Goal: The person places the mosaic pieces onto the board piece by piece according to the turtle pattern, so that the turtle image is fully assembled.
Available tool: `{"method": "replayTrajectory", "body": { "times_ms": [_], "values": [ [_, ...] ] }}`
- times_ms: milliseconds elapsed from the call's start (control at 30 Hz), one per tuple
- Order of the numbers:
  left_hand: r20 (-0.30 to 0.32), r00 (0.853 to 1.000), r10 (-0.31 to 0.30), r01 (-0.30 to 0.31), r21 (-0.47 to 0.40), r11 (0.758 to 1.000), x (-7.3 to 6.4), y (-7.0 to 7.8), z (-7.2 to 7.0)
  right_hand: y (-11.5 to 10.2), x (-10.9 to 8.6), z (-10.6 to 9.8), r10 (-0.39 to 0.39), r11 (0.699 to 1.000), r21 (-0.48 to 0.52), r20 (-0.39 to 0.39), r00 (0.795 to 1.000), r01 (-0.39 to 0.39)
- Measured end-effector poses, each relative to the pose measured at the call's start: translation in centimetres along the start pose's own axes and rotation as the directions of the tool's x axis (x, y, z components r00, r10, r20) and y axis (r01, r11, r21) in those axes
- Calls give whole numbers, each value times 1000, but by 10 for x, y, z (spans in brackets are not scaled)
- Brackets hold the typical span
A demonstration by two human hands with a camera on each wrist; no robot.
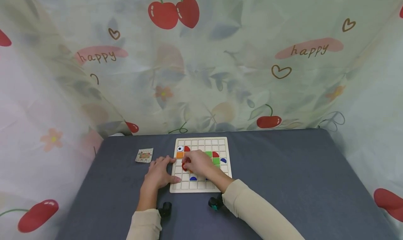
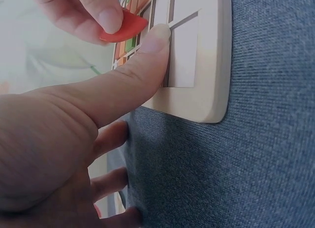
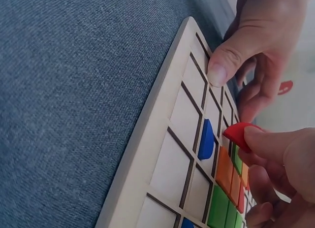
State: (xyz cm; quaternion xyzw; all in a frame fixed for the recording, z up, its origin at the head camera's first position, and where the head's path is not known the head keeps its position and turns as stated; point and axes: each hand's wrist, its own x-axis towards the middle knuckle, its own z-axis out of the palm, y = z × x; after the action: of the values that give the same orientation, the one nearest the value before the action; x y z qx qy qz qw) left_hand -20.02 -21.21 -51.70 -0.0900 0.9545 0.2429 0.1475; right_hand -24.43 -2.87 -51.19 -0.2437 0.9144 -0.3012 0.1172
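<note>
A wooden grid board (image 1: 185, 186) lies on the table under both hands. My right hand (image 1: 199, 162) pinches a red rounded wooden piece (image 3: 237, 133) between thumb and fingers, close over the left part of the grid. My left hand (image 1: 157, 174) is at the board's left side, its thumb resting on the grid and its other fingers spread beyond the edge. Coloured pieces sit in the cells: an eye piece (image 1: 180, 148), an orange square (image 1: 179, 155), green squares (image 1: 216, 161) and a blue half-circle (image 3: 206, 139). My right hand hides some middle cells in the head view.
A small picture card (image 1: 145, 155) lies left of the board on the dark cloth-covered table (image 1: 277, 177). A printed curtain (image 1: 201, 75) hangs behind the table and along its sides. Black wrist cameras (image 1: 165, 210) show by both wrists.
</note>
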Motion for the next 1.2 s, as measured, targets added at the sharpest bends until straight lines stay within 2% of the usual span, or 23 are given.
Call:
{"method": "replayTrajectory", "body": {
  "times_ms": [233,600,833,1067,1200],
  "values": [
    [-2,1000,3,-3,2,1000,-1,1,0,0,0,3,-21,996,-91,-13,1000,20],
    [2,1000,-8,8,1,1000,0,1,0,-3,-7,3,-93,964,-254,-33,995,82],
    [9,1000,-10,10,-2,1000,1,2,0,-6,-9,3,-50,956,-292,-34,998,38],
    [9,1000,-8,8,2,1000,-1,2,-2,-10,-7,5,-50,916,-400,-23,998,37],
    [9,1000,-6,6,3,1000,-1,4,-2,-12,-7,5,-43,904,-427,-31,999,26]
  ]
}}
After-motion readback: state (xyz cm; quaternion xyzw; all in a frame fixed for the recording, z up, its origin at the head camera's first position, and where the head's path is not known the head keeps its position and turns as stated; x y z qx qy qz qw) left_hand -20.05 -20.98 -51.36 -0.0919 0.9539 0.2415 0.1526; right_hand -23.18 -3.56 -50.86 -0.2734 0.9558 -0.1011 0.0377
